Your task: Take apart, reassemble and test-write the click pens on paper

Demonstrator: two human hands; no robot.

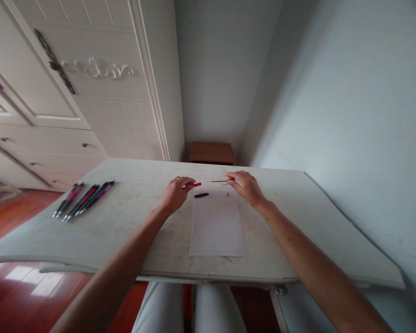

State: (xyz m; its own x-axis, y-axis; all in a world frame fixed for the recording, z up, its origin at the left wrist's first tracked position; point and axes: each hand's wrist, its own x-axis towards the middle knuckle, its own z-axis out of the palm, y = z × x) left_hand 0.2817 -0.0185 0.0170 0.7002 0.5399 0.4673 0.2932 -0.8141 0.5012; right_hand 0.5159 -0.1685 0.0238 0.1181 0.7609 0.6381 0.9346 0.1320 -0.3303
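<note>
My left hand (pixel 178 192) is closed on a red pen barrel (pixel 197 184), whose end sticks out toward the right. Between the fingertips of my right hand (pixel 244 185) is a thin dark pen refill (pixel 218 181), pointing left toward the barrel. A gap separates the two parts. Below them lies a lined sheet of paper (pixel 217 226). On its upper left rests a black pen part (pixel 201 195), and near its upper right is a tiny metallic piece (pixel 228 194), too small to name.
Several pens (pixel 86 201) in different colours lie side by side on the left of the white table (pixel 142 175). A white wardrobe (pixel 125 115) rises behind at left. A wall (pixel 350 115) borders the right edge. Beyond the far edge stands a brown wooden piece of furniture (pixel 211 151).
</note>
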